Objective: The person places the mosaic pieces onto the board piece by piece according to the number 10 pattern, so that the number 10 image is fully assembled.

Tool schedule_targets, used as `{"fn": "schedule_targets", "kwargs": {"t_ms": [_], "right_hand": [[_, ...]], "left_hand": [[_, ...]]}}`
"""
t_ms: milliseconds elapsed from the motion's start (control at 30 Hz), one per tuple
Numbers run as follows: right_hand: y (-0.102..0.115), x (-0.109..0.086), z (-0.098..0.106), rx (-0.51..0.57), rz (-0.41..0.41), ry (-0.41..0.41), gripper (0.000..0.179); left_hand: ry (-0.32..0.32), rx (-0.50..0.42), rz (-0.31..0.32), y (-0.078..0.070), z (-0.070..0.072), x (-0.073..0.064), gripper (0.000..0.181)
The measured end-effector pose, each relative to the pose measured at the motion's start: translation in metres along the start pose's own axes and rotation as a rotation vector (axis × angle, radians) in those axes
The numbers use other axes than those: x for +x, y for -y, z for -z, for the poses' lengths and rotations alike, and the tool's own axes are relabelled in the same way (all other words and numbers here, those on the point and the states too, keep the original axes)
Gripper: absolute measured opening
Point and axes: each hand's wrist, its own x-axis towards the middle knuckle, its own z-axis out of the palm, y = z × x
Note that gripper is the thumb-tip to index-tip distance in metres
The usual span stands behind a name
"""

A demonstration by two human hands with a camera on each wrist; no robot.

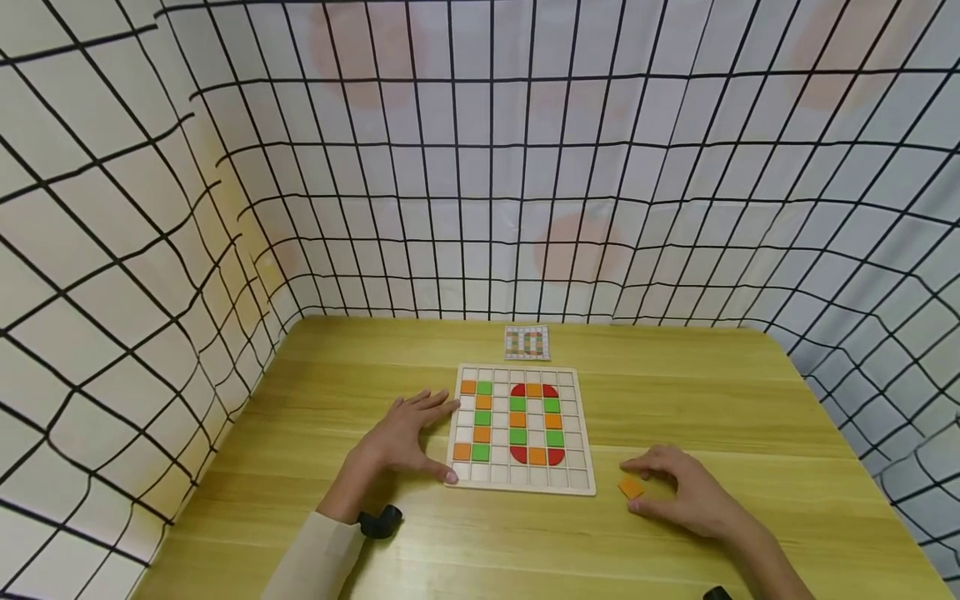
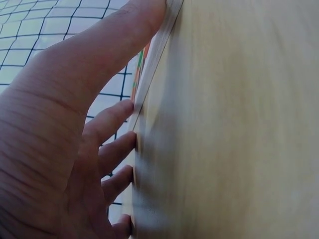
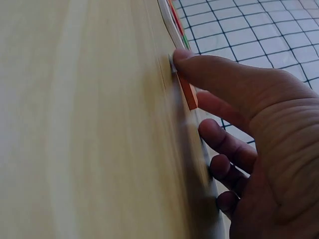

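Note:
A square wooden grid board (image 1: 502, 482) lies on the table, with orange, green and red tiles forming a "1" and a "0" shape. My left hand (image 1: 405, 433) is spread at its left side, the thumb at the lower left corner and a fingertip at the left edge. To the right of the board, my right hand (image 1: 686, 492) pinches an orange square tile (image 1: 631, 487) between thumb and index finger. That tile (image 3: 188, 93) shows below the thumb in the right wrist view, close over the tabletop; the other fingers curl loosely.
A small pattern card (image 1: 527, 342) with the same coloured figure lies behind the board. Black-and-white grid cloth (image 1: 465, 167) encloses the wooden table (image 1: 360, 350) at the back and sides. A black wrist strap piece (image 1: 381, 522) sits at my left wrist.

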Motion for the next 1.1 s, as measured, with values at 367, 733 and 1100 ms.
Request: {"fn": "schedule_targets", "kwargs": {"t_ms": [367, 733, 1100], "right_hand": [[-0.005, -0.002, -0.002, 0.031, -0.003, -0.004, 0.028], [-0.006, 0.001, -0.007, 0.037, -0.080, -0.086, 0.025], [-0.001, 0.011, -0.008, 0.021, -0.145, -0.095, 0.021]], "left_hand": [[0.002, 0.006, 0.002, 0.001, -0.001, 0.001, 0.120], [0.004, 0.014, 0.010, 0.002, -0.003, 0.001, 0.120], [0.003, 0.012, 0.015, 0.001, -0.002, 0.001, 0.120]]}}
